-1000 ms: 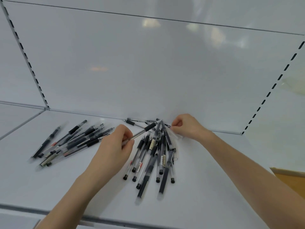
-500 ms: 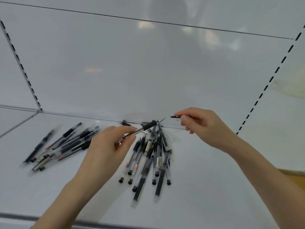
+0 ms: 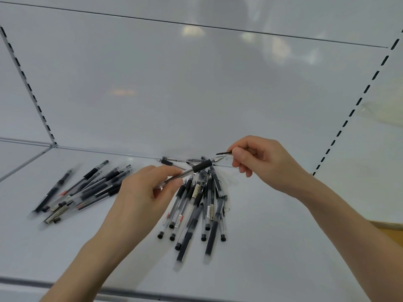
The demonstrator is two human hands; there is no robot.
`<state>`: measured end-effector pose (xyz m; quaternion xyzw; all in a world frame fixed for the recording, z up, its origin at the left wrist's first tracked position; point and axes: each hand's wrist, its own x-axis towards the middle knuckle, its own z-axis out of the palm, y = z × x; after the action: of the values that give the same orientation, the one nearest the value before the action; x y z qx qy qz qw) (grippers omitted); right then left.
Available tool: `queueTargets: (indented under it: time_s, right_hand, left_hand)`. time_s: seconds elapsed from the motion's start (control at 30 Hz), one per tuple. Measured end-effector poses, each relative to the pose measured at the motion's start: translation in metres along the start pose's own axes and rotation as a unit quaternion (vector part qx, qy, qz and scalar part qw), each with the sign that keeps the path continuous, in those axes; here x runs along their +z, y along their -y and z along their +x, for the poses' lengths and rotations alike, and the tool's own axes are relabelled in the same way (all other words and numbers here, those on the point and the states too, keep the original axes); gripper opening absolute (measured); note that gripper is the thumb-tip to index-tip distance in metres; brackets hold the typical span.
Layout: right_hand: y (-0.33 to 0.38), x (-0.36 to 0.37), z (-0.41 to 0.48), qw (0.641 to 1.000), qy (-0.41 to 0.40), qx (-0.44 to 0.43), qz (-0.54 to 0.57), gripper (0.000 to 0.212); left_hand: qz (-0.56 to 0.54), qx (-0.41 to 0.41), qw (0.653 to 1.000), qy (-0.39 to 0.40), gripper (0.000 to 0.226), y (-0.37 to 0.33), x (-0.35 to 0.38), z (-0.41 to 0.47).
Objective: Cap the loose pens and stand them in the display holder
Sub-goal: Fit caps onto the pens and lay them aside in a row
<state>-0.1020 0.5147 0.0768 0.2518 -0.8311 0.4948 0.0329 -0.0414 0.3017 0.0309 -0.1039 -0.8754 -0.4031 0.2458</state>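
Note:
My left hand point(image 3: 148, 192) grips an uncapped clear pen point(image 3: 196, 168) with a black grip, its tip pointing up and right. My right hand point(image 3: 259, 158) pinches a clear pen cap point(image 3: 224, 154) with a black clip, its mouth level with the pen tip and almost touching it. Below the hands lies a fan of several loose pens point(image 3: 200, 210) on the white shelf. A second heap of several pens point(image 3: 85, 190) lies to the left. No display holder is in view.
The white shelf point(image 3: 272, 247) has a back wall close behind the pens and slotted uprights point(image 3: 28, 83) at left and right. A few pens and caps point(image 3: 170, 161) lie along the back edge. A wooden surface point(image 3: 390, 232) shows at far right.
My right hand lifted off the shelf with a cap and brought it to the pen tip. My left hand kept the pen, raising it slightly.

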Motion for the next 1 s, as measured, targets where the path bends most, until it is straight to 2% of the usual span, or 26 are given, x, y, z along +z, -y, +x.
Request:
queueTargets:
  time_s: [0.1,0.27,0.4,0.6,0.73,0.8,0.87,0.93,1.0]
  right_hand:
    - [0.002,0.005,0.000,1.000,0.028,-0.005,0.012,0.016]
    - [0.003,0.015,0.002,0.999,0.047,-0.012,0.005,0.018]
    - [0.001,0.019,0.002,0.999,0.047,-0.010,0.024,0.021]
    - [-0.006,0.026,0.001,0.999,0.043,0.003,0.027,0.020]
    - [-0.010,0.030,0.007,0.996,0.073,0.045,0.027,0.014]
    - [-0.016,0.029,0.012,0.995,0.078,0.062,0.013,0.015]
    - [-0.027,0.023,0.017,0.996,0.040,0.071,-0.025,0.018]
    - [-0.039,0.018,0.019,0.993,0.000,0.076,-0.085,0.014]
    - [-0.051,0.016,0.018,0.987,-0.003,0.089,-0.136,0.011]
  left_hand:
    - [-0.008,0.001,1.000,0.008,0.012,-0.001,0.000,0.000]
    - [-0.019,0.013,1.000,0.004,0.029,-0.002,0.003,-0.001]
    - [-0.016,0.026,0.999,-0.010,0.033,0.001,0.003,0.002]
    - [0.016,0.030,0.999,-0.005,0.030,0.008,0.008,0.001]
    - [0.018,-0.012,0.999,0.023,0.020,0.016,0.009,0.000]
    - [0.043,-0.042,0.998,0.011,0.017,0.021,0.005,0.000]
    - [0.104,-0.063,0.992,-0.026,0.013,0.031,-0.003,0.002]
    - [0.182,-0.089,0.978,-0.041,0.013,0.048,-0.011,0.005]
    - [0.255,-0.129,0.958,-0.027,0.018,0.064,-0.016,0.009]
